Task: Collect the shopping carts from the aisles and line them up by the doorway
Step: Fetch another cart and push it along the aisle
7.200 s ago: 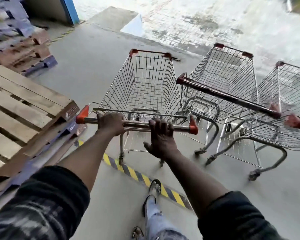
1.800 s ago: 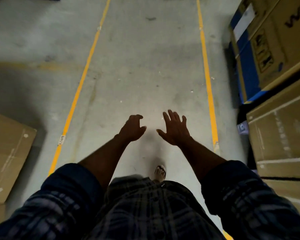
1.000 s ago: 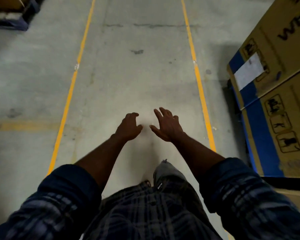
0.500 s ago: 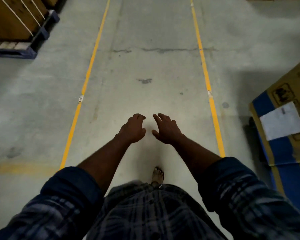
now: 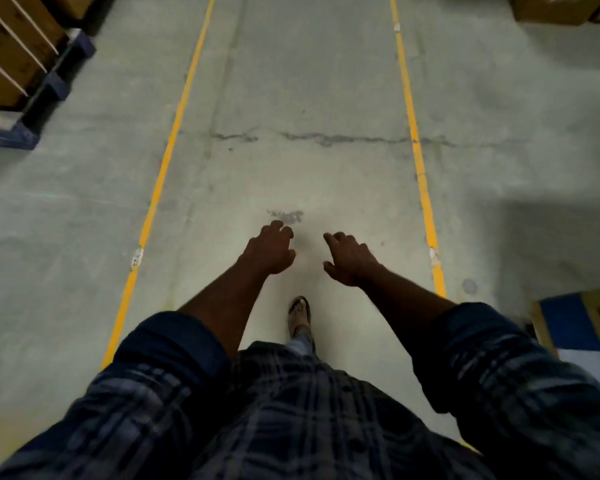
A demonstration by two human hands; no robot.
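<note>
Aisle floor (image 5: 291, 174), yellow lines (image 5: 163, 169) | left hand (image 5: 269, 252) grip loose, empty | right hand (image 5: 350, 259) grip loose, empty

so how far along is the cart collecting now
Done: seconds ago a cart was being pushed in beside two others; it is out of hand now. In hand: nothing. The left hand and right hand are loosely curled and empty as the person walks between the yellow lines, one sandalled foot forward. Left: no cart shows in this aisle, so the next one must be found and brought back.
</note>
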